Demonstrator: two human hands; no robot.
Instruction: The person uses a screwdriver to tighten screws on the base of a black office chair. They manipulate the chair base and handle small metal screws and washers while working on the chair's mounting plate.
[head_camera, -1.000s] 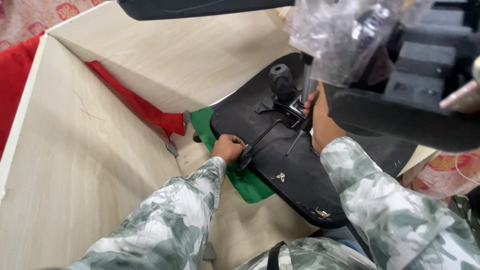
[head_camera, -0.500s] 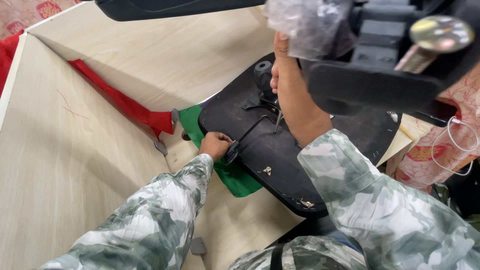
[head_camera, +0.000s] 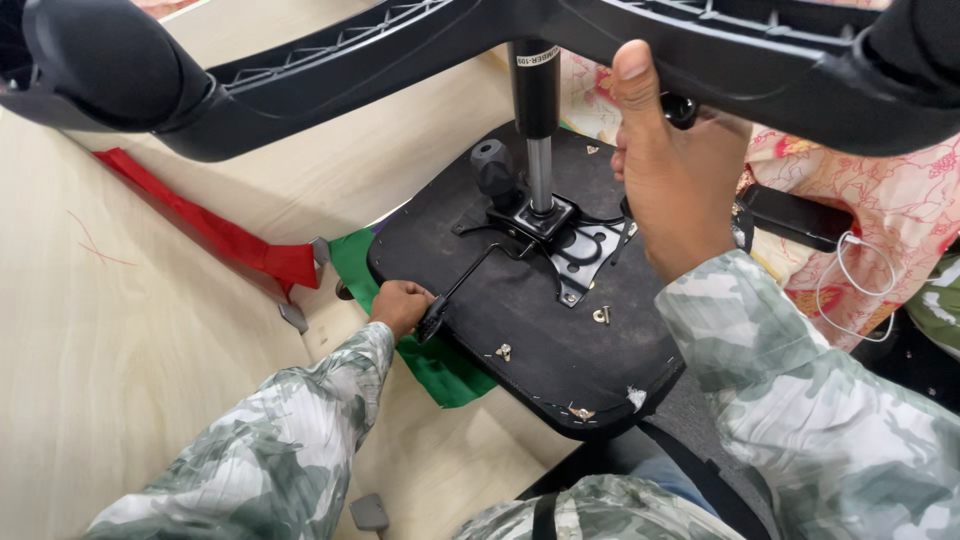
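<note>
Head view of an upturned office chair seat (head_camera: 520, 320), its black underside facing up, lying on a pale wooden tabletop (head_camera: 130, 350). A metal mechanism plate (head_camera: 560, 235) is fixed at the centre of the seat; from it a gas-lift column (head_camera: 537, 130) rises to the black star base (head_camera: 400, 50), which spans the top of the view. The right hand (head_camera: 670, 190) is raised to the right of the column, thumb up against the underside of the base; whether its fingers are curled round a spoke cannot be told, since they lie behind the palm. The left hand (head_camera: 400, 305) rests at the left edge of the seat, fingers curled around the black grip of the adjustment lever (head_camera: 455, 290), which runs from the plate toward the near left. A black knob (head_camera: 495, 170) stands just left of the column. Loose screws (head_camera: 601, 316) lie on the seat near the plate. Green cloth (head_camera: 430, 360) lies under the seat's left edge; red cloth (head_camera: 210, 230) lies farther left.
</note>
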